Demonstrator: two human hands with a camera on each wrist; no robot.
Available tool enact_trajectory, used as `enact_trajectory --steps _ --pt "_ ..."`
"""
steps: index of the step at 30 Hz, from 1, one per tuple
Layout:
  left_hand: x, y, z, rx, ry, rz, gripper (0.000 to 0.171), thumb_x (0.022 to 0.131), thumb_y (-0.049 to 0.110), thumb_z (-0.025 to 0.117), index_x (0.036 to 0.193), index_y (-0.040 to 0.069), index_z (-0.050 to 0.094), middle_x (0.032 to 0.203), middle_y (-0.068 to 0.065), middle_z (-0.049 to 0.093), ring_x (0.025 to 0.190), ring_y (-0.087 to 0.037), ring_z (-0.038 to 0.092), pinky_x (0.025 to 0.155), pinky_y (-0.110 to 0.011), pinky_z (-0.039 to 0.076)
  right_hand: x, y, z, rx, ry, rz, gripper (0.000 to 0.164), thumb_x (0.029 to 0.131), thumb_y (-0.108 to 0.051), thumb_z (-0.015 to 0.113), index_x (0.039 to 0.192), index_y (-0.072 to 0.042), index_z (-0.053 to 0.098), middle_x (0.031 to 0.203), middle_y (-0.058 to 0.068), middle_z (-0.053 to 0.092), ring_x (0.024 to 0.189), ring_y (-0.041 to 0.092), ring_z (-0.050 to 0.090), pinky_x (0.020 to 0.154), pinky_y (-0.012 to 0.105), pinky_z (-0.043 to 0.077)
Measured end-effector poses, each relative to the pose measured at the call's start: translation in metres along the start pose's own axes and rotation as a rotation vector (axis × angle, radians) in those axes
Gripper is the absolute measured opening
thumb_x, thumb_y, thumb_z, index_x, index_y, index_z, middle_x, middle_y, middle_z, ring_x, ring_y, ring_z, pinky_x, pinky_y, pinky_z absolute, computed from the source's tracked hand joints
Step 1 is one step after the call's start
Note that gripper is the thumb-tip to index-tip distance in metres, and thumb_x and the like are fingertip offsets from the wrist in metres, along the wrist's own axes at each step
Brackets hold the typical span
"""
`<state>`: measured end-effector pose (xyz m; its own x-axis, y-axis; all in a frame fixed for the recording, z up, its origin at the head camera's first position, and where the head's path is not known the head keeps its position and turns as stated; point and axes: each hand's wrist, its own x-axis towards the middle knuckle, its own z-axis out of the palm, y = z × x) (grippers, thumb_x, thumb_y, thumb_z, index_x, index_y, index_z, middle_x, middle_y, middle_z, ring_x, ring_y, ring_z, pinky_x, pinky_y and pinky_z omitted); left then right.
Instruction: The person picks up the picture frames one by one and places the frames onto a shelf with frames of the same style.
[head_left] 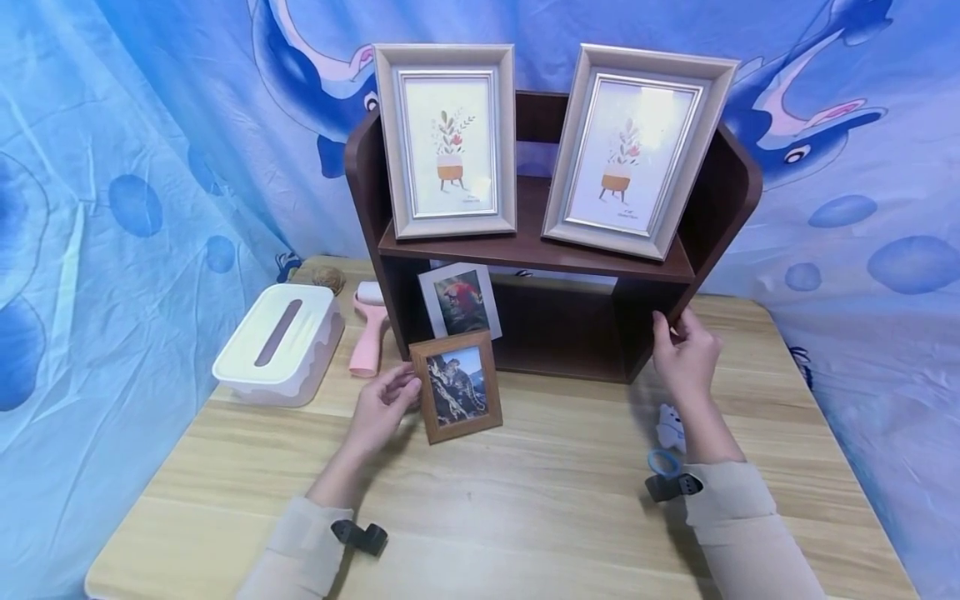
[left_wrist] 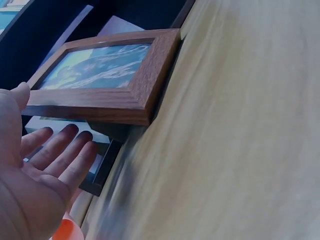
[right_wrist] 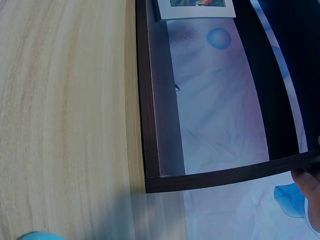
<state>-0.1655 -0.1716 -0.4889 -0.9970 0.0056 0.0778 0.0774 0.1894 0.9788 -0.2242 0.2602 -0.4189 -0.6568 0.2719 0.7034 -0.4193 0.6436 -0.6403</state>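
Note:
A brown wooden photo frame (head_left: pixel 455 387) with a leopard picture stands leaning back before the shelf's lower left. My left hand (head_left: pixel 385 406) is at its left edge. In the left wrist view the thumb (left_wrist: pixel 21 95) meets the frame's edge while the other fingers (left_wrist: pixel 70 150) spread loosely below it. My right hand (head_left: pixel 687 354) pinches the front edge of the right side panel of the dark brown shelf (head_left: pixel 555 325); the right wrist view catches only part of that hand, at its right border. Behind the brown frame, a white photo frame (head_left: pixel 487 302) with a parrot picture stands in the lower compartment.
Two large silvery frames (head_left: pixel 506 142) with plant pictures stand on the upper shelf, the right one tilted. Left of the shelf are a pink lint roller (head_left: pixel 367 342) and a white tissue box (head_left: pixel 247 333). A small white bear-shaped item (head_left: pixel 670 427) and blue ring (head_left: pixel 663 463) lie by the right forearm.

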Motion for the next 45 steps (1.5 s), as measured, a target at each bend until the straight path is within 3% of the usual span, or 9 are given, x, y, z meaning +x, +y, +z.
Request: enact_trajectory --steps 3,4,8,11,17,26,30,35,45 --pt "-0.003 0.005 0.005 0.020 -0.024 -0.028 0.050 0.100 0.015 0.064 0.141 -0.010 0.049 0.130 -0.032 0.060 0.119 -0.041 0.063 0.099 -0.031 0.053 0.000 0.000 -0.001 0.008 0.002 0.002 0.011 0.093 0.001 0.067 0.096 0.011 0.070 0.090 0.025 0.074 0.074 -0.024 0.054 0.063 -0.001 0.045" --pt "-0.003 0.005 0.006 0.031 -0.030 -0.037 0.051 0.100 0.015 0.066 0.141 -0.010 0.049 0.130 -0.031 0.060 0.119 -0.041 0.062 0.100 -0.033 0.052 0.001 0.001 -0.001 0.008 0.002 0.001 0.011 0.093 0.001 0.067 0.097 0.011 0.070 0.091 0.025 0.074 0.075 -0.017 0.061 0.064 -0.001 0.045" --pt "-0.004 0.005 0.011 0.058 -0.064 -0.072 0.052 0.096 0.017 0.071 0.138 -0.009 0.053 0.125 -0.028 0.065 0.115 -0.039 0.066 0.098 -0.038 0.054 0.000 0.002 -0.003 0.010 -0.004 0.011 0.011 0.094 0.000 0.067 0.097 0.011 0.070 0.092 0.026 0.074 0.077 -0.016 0.062 0.066 0.000 0.047" --pt "-0.003 0.000 0.013 0.050 -0.085 -0.097 0.046 0.094 0.015 0.073 0.132 -0.006 0.059 0.117 -0.023 0.070 0.106 -0.032 0.071 0.087 -0.033 0.059 0.000 0.002 -0.004 0.016 -0.007 0.015 0.011 0.093 0.000 0.067 0.097 0.011 0.070 0.092 0.026 0.074 0.076 -0.023 0.056 0.066 0.000 0.047" --pt "-0.004 0.002 0.014 0.018 -0.090 -0.122 0.035 0.092 0.006 0.073 0.124 -0.006 0.065 0.105 -0.019 0.074 0.087 -0.021 0.075 0.061 -0.032 0.061 0.000 0.001 -0.005 0.004 0.004 -0.002 0.010 0.093 0.001 0.068 0.095 0.010 0.069 0.089 0.024 0.074 0.074 -0.023 0.055 0.064 -0.001 0.045" --pt "-0.003 0.007 0.014 -0.036 -0.157 -0.118 0.038 0.091 0.002 0.071 0.128 -0.006 0.064 0.099 -0.018 0.074 0.085 -0.024 0.076 0.073 -0.035 0.062 0.001 0.002 -0.005 -0.007 0.008 -0.013 0.011 0.093 0.000 0.068 0.095 0.010 0.070 0.088 0.025 0.074 0.072 -0.023 0.054 0.061 -0.001 0.044" --pt "0.001 0.013 0.018 -0.005 -0.176 -0.118 0.044 0.092 0.006 0.073 0.132 -0.006 0.061 0.103 -0.018 0.074 0.087 -0.024 0.075 0.077 -0.036 0.062 0.001 0.001 -0.005 0.006 0.019 -0.015 0.009 0.093 0.001 0.068 0.093 0.010 0.069 0.086 0.025 0.074 0.072 -0.023 0.054 0.062 -0.001 0.044" --pt "0.006 0.020 0.027 0.023 -0.176 -0.138 0.049 0.091 0.010 0.075 0.135 -0.003 0.060 0.107 -0.017 0.074 0.091 -0.024 0.075 0.078 -0.036 0.061 0.000 0.000 -0.004 0.020 0.011 -0.002 0.011 0.093 0.000 0.068 0.095 0.011 0.068 0.089 0.026 0.074 0.074 -0.023 0.056 0.064 0.000 0.046" --pt "0.016 0.030 0.052 0.022 -0.210 -0.071 0.046 0.089 0.011 0.077 0.131 -0.002 0.064 0.106 -0.014 0.073 0.094 -0.024 0.074 0.082 -0.031 0.060 -0.001 0.001 0.000 0.001 0.017 -0.014 0.011 0.093 -0.001 0.069 0.092 0.010 0.068 0.084 0.024 0.074 0.070 -0.023 0.053 0.060 0.000 0.044"
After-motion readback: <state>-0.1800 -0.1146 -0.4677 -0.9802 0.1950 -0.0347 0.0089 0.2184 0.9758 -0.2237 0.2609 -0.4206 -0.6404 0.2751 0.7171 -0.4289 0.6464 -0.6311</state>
